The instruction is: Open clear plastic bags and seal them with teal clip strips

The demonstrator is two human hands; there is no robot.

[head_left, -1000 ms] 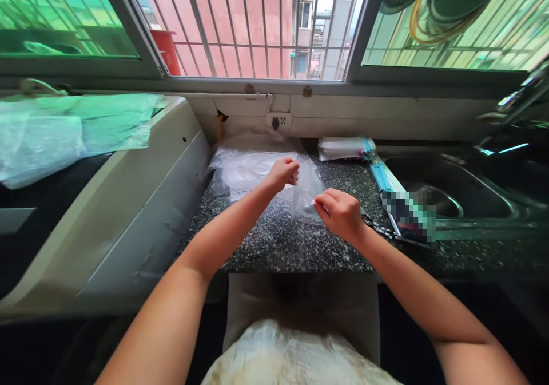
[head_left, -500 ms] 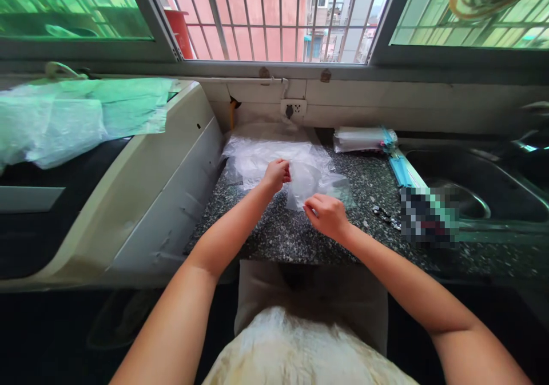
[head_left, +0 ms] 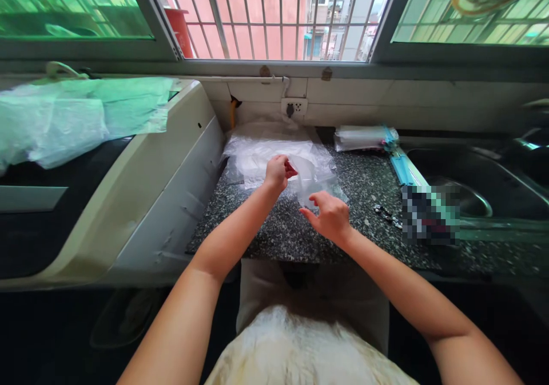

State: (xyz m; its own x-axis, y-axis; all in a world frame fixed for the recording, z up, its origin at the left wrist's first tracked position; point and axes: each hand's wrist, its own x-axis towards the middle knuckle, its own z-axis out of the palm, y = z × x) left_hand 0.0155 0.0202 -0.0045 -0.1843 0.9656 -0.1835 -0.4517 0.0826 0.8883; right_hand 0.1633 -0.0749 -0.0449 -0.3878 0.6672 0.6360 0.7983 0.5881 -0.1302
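My left hand [head_left: 279, 172] is closed on the upper left edge of a small clear plastic bag [head_left: 306, 180], which hangs down towards the right. At the bag's lower edge is my right hand [head_left: 328, 214], its thumb and index finger spread apart. Whether the right fingers touch the film I cannot tell. Behind and beneath the hands, a pile of clear plastic bags [head_left: 274, 147] lies flat on the speckled dark stone counter [head_left: 266, 230].
A bundle of clear bags [head_left: 360, 138] lies at the back right, near a light blue strip [head_left: 402, 167] and the dark sink [head_left: 446, 173]. Left stands a pale appliance [head_left: 171, 167] with plastic sheets [head_left: 86, 113] on top. A socket [head_left: 295, 107] with a plug sits on the back wall.
The fingers of my right hand have parted from a pinch. My left hand has shifted slightly right, and the small bag now hangs narrower and more folded.
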